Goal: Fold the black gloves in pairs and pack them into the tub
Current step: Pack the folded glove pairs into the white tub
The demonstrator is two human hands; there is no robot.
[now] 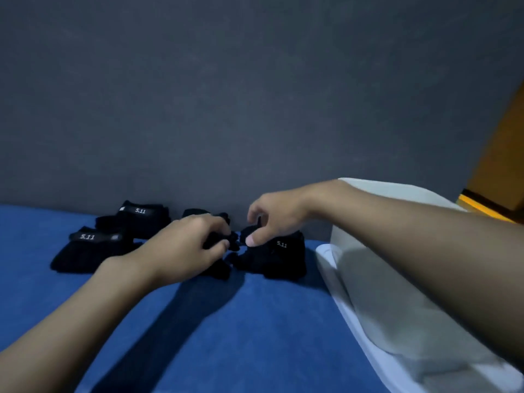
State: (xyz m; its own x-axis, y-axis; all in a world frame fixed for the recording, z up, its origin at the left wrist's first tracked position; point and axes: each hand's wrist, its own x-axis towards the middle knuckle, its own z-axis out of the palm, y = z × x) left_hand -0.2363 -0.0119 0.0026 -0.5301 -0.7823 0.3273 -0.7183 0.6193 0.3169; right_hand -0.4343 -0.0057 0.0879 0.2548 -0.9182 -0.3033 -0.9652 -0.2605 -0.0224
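Blue cloth (255, 330), left hand (187, 246), right hand (279, 217) gripping gloves (273, 259)

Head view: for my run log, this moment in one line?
left hand grips glove | right hand pinches labelled glove | other gloves left | tub right

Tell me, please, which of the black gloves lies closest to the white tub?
The glove that the right hand pinches, next to the tub; the other gloves lie further left.
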